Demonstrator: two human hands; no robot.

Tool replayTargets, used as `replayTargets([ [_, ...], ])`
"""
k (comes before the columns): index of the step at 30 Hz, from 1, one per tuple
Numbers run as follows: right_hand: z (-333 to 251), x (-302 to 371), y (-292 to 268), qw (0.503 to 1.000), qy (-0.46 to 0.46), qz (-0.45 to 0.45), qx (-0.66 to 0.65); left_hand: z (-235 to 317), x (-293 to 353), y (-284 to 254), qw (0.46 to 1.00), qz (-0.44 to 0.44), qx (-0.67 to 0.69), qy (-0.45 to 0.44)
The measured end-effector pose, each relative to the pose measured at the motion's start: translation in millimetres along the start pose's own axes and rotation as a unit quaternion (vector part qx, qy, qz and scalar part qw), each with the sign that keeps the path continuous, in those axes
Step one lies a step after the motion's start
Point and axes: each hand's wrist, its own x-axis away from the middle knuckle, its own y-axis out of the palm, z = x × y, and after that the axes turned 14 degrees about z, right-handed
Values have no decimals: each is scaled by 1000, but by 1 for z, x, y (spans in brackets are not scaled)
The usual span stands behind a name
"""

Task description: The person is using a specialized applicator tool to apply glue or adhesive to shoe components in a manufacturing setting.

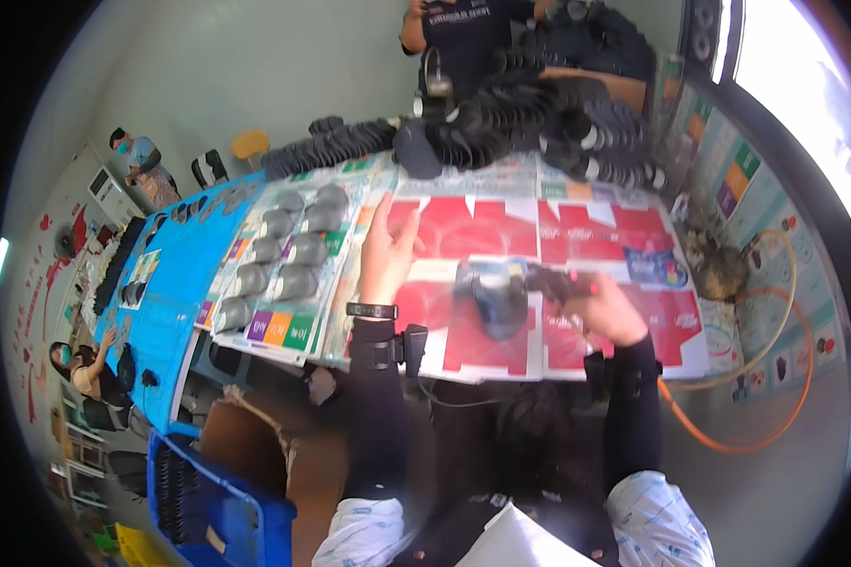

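My right hand (607,312) is closed round a dark spray gun (550,283), which points left. Just beyond its tip lies a dark grey cap (501,310), blurred, on a red and white printed sheet (482,357). My left hand (386,250) is raised over the table's left part, fingers apart and holding nothing. To its left, grey caps (298,283) stand in two rows on printed sheets. Whether the gun touches the cap I cannot tell.
Stacks of dark caps (482,118) line the table's far edge, with a person (473,38) behind. An orange hose (728,444) loops at the right. A blue crate (222,501) is at lower left, near a blue table (175,274). Two other people are farther left.
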Motion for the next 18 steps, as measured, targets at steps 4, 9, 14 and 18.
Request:
replayTargets([
  [4, -2, 22, -14, 995, 25, 24, -96, 85, 2, -14, 950, -178, 197, -162],
  [9, 5, 41, -33, 995, 15, 54, -80, 97, 29, -52, 921, -277, 164, -220],
  [14, 7, 48, -35, 998, 22, 50, -44, 92, 58, -56, 935, -286, 110, -180],
  [18, 6, 48, -33, 997, 12, 52, -50, 114, 93, -56, 959, -125, -188, 169],
])
